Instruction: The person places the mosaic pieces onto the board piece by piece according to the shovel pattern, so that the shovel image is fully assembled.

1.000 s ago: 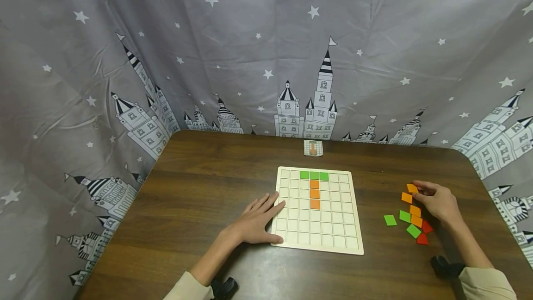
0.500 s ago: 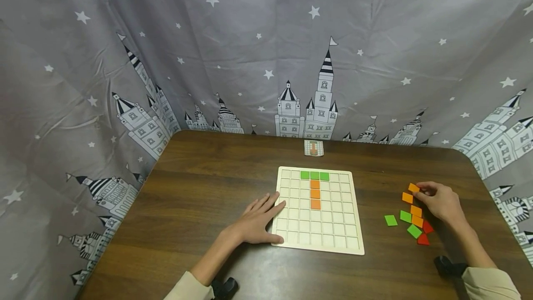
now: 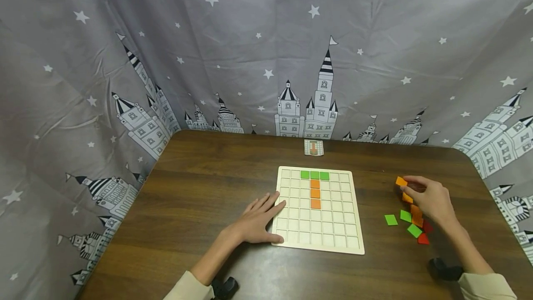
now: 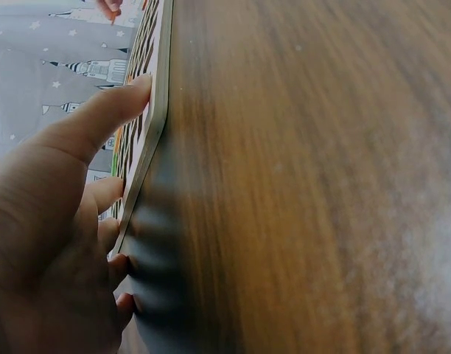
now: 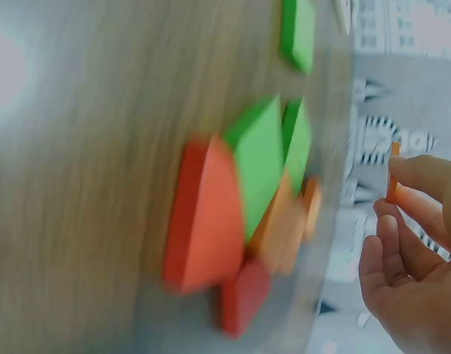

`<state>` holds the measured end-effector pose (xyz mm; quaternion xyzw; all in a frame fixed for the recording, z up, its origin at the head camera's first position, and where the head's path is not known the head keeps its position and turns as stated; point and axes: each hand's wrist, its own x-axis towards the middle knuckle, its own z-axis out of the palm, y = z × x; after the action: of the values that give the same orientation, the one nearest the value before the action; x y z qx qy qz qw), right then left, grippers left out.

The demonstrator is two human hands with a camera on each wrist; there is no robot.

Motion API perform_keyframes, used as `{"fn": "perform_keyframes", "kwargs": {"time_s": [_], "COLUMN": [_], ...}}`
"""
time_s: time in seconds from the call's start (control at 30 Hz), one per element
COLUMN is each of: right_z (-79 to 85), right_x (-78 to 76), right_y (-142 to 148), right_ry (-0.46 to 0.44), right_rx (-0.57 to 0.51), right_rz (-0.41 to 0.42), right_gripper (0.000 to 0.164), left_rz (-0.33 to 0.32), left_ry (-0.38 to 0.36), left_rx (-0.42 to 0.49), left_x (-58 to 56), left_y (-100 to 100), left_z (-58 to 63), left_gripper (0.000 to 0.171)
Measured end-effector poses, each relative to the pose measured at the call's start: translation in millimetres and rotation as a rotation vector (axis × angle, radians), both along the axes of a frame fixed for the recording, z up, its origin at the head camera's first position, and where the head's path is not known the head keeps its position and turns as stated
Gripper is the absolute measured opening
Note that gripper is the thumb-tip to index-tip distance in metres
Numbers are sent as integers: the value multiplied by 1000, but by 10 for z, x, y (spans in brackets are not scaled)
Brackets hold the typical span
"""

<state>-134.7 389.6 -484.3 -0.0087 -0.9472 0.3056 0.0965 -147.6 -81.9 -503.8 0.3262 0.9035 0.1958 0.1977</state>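
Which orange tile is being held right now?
The orange square tile pinched in the right grip; the other orange tiles lie on the table or grid board.

The tabletop (image 3: 216, 175) shows glossy wood grain, the grid board (image 3: 315, 227) smooth matt wood, the backdrop curtain (image 3: 245, 8) creased cloth, and the loose tiles (image 5: 207, 221), blurred up close, perhaps painted wood.

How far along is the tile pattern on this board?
Looks done: three green tiles and three orange tiles sit on the board.
In hand: the right hand pinches another orange tile.
Remaining: loose green pieces, orange pieces and red pieces lie beside the board; the picture card is too small to show how many are needed.
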Motion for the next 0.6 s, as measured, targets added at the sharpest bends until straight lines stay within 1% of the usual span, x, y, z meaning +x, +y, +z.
{"fn": "perform_keyframes", "kwargs": {"time_s": [0.23, 0.33, 0.6], "right_z": [77, 89, 77], "right_x": [18, 50, 150], "right_y": [-404, -610, -1085], "right_ry": [23, 6, -66], "right_rx": [-52, -77, -137], "right_rz": [87, 122, 170], "right_gripper": [32, 32, 30], "left_rz": [3, 2, -1], "left_ry": [1, 10, 15], "left_rx": [3, 5, -1], "left_x": [0, 2, 5], "left_y": [1, 2, 6], "left_z": [4, 0, 0], "left_gripper": [93, 93, 93]}}
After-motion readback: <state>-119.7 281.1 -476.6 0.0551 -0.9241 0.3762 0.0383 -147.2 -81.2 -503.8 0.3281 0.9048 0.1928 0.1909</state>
